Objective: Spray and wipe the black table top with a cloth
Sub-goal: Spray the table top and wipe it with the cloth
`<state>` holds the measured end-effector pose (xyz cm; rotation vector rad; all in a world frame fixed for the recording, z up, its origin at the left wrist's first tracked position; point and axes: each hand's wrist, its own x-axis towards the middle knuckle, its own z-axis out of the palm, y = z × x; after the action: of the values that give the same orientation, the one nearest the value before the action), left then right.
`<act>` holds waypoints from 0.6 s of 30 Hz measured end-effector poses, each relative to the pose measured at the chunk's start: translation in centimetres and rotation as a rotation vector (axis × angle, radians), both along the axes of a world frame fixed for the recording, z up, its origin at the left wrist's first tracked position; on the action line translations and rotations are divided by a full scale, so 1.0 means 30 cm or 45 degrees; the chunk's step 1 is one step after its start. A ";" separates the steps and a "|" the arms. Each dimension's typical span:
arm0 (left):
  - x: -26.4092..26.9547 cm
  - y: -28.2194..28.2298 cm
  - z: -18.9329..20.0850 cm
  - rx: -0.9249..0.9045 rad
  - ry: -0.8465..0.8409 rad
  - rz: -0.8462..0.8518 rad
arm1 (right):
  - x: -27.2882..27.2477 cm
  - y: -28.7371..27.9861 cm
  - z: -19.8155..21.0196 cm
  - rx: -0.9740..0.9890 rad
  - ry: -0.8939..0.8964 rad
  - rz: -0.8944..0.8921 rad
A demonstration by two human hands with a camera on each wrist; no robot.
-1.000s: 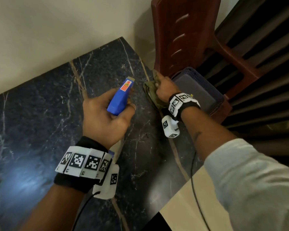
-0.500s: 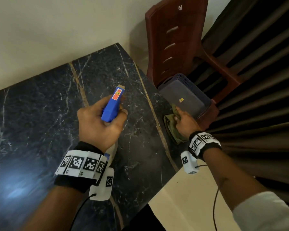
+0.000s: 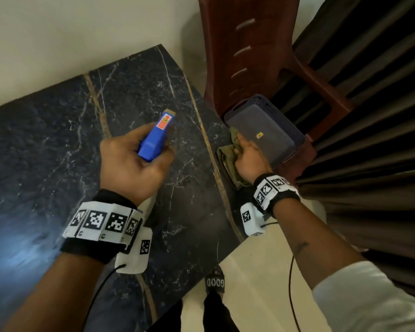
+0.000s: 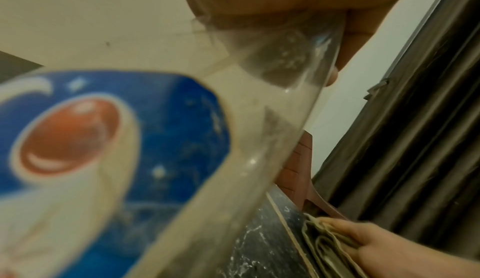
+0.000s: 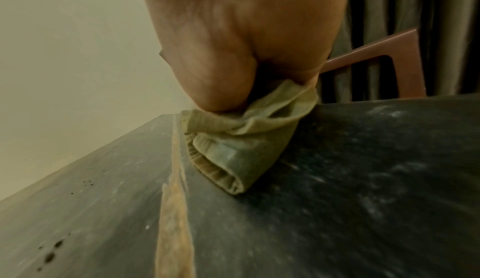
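Observation:
The black marble table top [image 3: 46, 149] with tan inlay stripes fills the left and centre of the head view. My left hand [image 3: 132, 164] holds a spray bottle with a blue trigger head [image 3: 157, 137] above the table; its clear body and blue label [image 4: 109, 139] fill the left wrist view. My right hand [image 3: 249, 159] grips a folded olive-green cloth [image 3: 228, 164] and presses it on the table near the right edge. In the right wrist view the cloth [image 5: 239, 149] lies bunched under my hand, just right of a tan stripe [image 5: 174, 210].
A dark red plastic chair [image 3: 249, 49] stands beyond the table's right edge, with a purple lidded basket [image 3: 266, 130] on its seat close to my right hand. Dark curtains [image 3: 369, 140] hang on the right. The pale floor [image 3: 256, 271] and a sandalled foot [image 3: 215, 281] show below the table corner.
My right hand slid the cloth along the table's right edge, first toward me, then slightly away again. The left hand kept hold of the spray bottle above the table.

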<state>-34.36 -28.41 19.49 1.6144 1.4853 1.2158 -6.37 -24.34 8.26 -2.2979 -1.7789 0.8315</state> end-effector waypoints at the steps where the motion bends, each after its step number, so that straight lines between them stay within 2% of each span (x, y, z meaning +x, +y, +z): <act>1: -0.007 0.006 -0.008 -0.011 -0.019 0.038 | 0.015 -0.026 -0.004 0.002 -0.013 -0.002; 5: -0.036 0.011 -0.035 -0.016 -0.101 0.106 | 0.048 -0.064 0.001 -0.028 -0.061 0.048; 12: 0.042 -0.024 -0.002 0.006 0.066 -0.018 | -0.041 0.158 0.027 -0.062 0.008 0.186; 15: 0.051 -0.027 0.001 -0.009 0.010 -0.012 | -0.065 0.211 0.042 -0.088 0.060 0.193; 18: 0.030 -0.021 -0.004 -0.023 -0.012 0.043 | -0.043 0.181 0.041 -0.055 0.114 0.170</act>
<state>-33.45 -29.03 19.36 1.5757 1.5192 1.2231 -7.65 -18.91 9.48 -2.1493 -1.9101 0.9866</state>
